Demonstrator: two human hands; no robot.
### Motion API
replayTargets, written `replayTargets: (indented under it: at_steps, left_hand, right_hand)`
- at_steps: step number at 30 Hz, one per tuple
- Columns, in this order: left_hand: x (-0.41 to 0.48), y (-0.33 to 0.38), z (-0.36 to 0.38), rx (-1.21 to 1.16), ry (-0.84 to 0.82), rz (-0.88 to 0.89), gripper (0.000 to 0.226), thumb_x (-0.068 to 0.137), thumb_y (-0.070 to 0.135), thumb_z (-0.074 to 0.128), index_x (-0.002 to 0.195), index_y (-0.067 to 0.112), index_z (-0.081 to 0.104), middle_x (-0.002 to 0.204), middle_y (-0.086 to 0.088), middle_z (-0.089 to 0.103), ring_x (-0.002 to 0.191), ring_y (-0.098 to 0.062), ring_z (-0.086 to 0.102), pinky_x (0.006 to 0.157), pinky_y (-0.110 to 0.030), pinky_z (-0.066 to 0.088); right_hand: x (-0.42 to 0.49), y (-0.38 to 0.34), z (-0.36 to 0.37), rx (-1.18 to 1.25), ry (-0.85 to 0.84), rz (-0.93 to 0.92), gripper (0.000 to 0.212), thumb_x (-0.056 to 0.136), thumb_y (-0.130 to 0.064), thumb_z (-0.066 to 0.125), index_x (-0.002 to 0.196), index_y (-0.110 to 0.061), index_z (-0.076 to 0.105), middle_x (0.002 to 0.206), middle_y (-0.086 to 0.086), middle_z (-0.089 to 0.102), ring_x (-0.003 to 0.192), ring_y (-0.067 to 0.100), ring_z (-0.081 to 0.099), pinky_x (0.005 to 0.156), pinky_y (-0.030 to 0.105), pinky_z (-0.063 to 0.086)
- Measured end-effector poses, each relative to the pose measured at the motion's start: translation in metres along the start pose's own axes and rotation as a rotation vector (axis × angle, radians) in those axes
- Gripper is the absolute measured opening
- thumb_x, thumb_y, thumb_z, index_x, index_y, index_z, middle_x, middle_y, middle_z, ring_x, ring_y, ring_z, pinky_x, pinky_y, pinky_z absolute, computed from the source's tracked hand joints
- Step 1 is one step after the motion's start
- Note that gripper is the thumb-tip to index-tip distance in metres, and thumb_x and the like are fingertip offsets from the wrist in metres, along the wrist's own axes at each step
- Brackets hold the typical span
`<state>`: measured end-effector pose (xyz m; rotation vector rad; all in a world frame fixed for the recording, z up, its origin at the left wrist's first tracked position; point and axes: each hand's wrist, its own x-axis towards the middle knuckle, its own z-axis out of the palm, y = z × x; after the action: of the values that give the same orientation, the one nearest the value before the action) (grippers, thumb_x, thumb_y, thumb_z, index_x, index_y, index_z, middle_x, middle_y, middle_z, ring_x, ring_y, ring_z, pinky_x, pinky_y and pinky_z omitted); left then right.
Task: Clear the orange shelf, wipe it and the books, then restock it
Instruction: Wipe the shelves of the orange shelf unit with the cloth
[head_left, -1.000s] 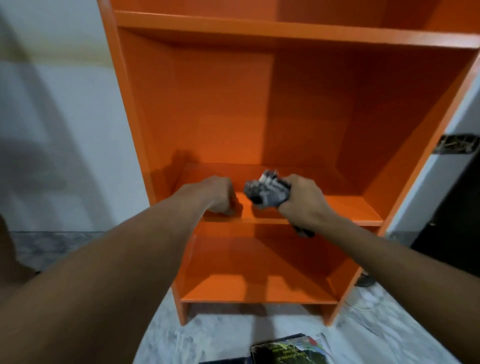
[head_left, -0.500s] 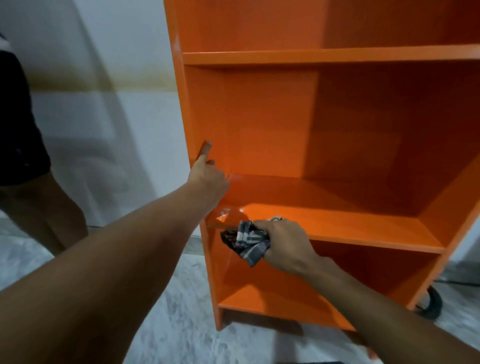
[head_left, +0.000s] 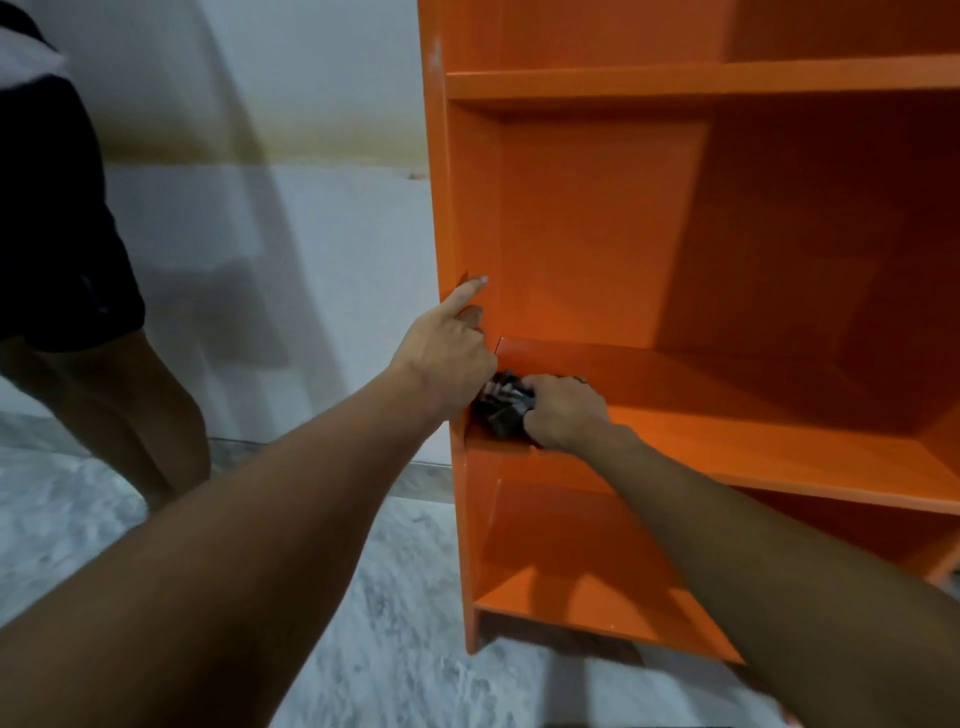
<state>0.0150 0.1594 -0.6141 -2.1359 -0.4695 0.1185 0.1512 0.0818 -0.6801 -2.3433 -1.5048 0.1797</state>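
The orange shelf (head_left: 675, 249) fills the right half of the head view, and the boards in view hold nothing but the cloth. My right hand (head_left: 563, 413) grips a crumpled grey checked cloth (head_left: 503, 405) and presses it on the middle board at its front left corner. My left hand (head_left: 449, 345) holds the shelf's left side panel, its thumb up along the panel's front edge and its fingers curled round it. No books are in view.
Another person's arm and dark sleeve (head_left: 62, 260) stand at the left, close to the shelf. A white wall (head_left: 285, 208) is behind. Grey marbled floor (head_left: 363, 623) lies below. The lower compartment (head_left: 571, 587) is bare.
The view has swung left. My right hand carried the cloth leftward along the middle board into its left corner. My left hand moved from the board's edge to the side panel.
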Motion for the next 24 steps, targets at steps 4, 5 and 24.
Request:
replayTargets:
  at_steps: [4, 5, 24]
  left_hand:
    - [0.001, -0.003, 0.004, -0.001, 0.034, 0.021, 0.021, 0.093, 0.037, 0.052, 0.095, 0.027, 0.071, 0.102, 0.005, 0.071, 0.126, -0.023, 0.048, 0.12, -0.051, -0.011]
    - [0.0, -0.003, 0.004, -0.001, 0.046, 0.027, 0.021, 0.093, 0.037, 0.053, 0.095, 0.027, 0.071, 0.103, 0.004, 0.071, 0.126, -0.023, 0.049, 0.12, -0.051, -0.01]
    - [-0.009, -0.007, -0.004, -0.033, 0.19, 0.082, 0.038, 0.09, 0.019, 0.052, 0.061, 0.016, 0.028, 0.092, 0.003, 0.066, 0.102, -0.019, 0.055, 0.109, -0.039, 0.022]
  right_hand:
    - [-0.04, -0.01, 0.001, -0.056, 0.055, -0.17, 0.022, 0.082, -0.007, 0.055, 0.091, -0.027, 0.059, 0.083, 0.004, 0.063, 0.08, 0.033, 0.055, 0.058, 0.035, 0.035]
    - [-0.048, -0.008, -0.002, -0.041, 0.046, -0.213, 0.024, 0.08, -0.006, 0.056, 0.093, -0.025, 0.063, 0.084, 0.003, 0.066, 0.079, 0.032, 0.056, 0.057, 0.037, 0.039]
    - [-0.036, -0.015, 0.017, -0.094, 0.077, -0.113, 0.013, 0.079, -0.011, 0.055, 0.081, -0.023, 0.056, 0.091, 0.006, 0.065, 0.092, 0.033, 0.054, 0.068, 0.04, 0.047]
